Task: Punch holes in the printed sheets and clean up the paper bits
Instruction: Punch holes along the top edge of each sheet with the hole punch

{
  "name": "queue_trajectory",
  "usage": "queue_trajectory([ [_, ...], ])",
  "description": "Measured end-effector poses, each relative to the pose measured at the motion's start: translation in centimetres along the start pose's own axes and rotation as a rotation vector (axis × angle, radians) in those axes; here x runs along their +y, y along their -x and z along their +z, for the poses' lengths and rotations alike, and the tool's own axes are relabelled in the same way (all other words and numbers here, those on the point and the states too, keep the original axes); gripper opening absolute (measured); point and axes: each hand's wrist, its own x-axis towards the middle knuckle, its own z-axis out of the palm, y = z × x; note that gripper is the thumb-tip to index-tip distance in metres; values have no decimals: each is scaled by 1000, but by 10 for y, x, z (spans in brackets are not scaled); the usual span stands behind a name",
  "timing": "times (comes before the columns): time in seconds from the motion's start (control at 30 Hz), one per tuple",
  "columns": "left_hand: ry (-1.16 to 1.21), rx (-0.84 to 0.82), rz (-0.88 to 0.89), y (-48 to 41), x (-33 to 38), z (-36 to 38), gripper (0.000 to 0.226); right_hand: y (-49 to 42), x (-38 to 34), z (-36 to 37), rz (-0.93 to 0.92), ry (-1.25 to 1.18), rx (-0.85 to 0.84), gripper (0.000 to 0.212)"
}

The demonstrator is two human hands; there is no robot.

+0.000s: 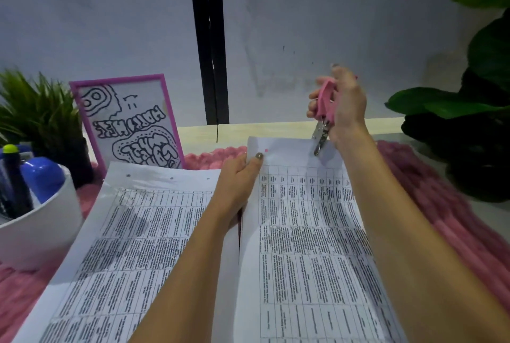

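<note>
The left sheet (pixel 132 246) and right sheet (pixel 311 232) are lying side by side on the mat (pixel 455 218) on your desk (pixel 276 129). Your left grip (pixel 237 185) is sitting between them, pinching the right sheet's far left corner; your right grip (pixel 342 102) is holding the punch (pixel 321 122) at its far edge. A tub (pixel 36 224) is standing left of the left sheet, a frame (pixel 129 122) behind it.

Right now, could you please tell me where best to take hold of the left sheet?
Probably pinch the left sheet at its near left edge, coming from the left: there it lies free on the pink mat; the white cup crowds it farther up and the left hand and forearm cover its right side.
</note>
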Motion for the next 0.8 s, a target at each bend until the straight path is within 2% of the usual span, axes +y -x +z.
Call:
queue_trajectory([
  [0.13, 28, -5, -7, -1, -2, 1, 30, 3, 4, 7, -44, 28, -28, 32],
  [0.33, 19, -34, 13, 0, -3, 2, 35, 5, 13, 7, -69, 94, -21, 28],
  [0.5, 7, -53, 15, 1, -2, 2, 27, 5, 15, 7, -62, 21, -23, 28],
  [0.8, 32, -47, 31, 3, 0, 2, 26, 6, 19, 9, -44, -52, 17, 21],
])
